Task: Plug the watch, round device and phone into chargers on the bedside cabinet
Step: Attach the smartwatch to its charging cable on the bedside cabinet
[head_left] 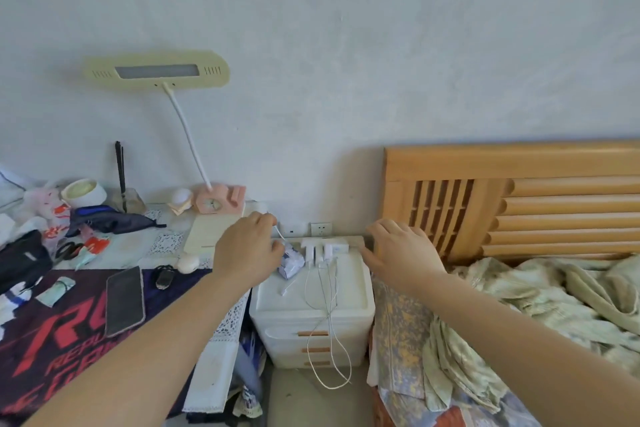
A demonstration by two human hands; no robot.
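The white bedside cabinet (349,291) stands between a cluttered table and the bed. White chargers (320,250) sit in a row at its back edge, and their white cables (327,291) trail over the top and down the drawers. My left hand (247,250) is above the cabinet's left back corner, pinching a thin white cable (280,234). My right hand (401,253) hovers with fingers spread at the right back corner, holding nothing. On the table to the left lie the dark phone (124,300), the black watch (164,276) and the white round device (188,262).
A small blue-and-white packet (290,263) lies on the cabinet beside my left hand. A wall socket (320,228) sits behind the chargers. A desk lamp (156,70) on a pink base (221,199) stands on the table. The wooden headboard (512,198) and rumpled bedding (519,305) fill the right.
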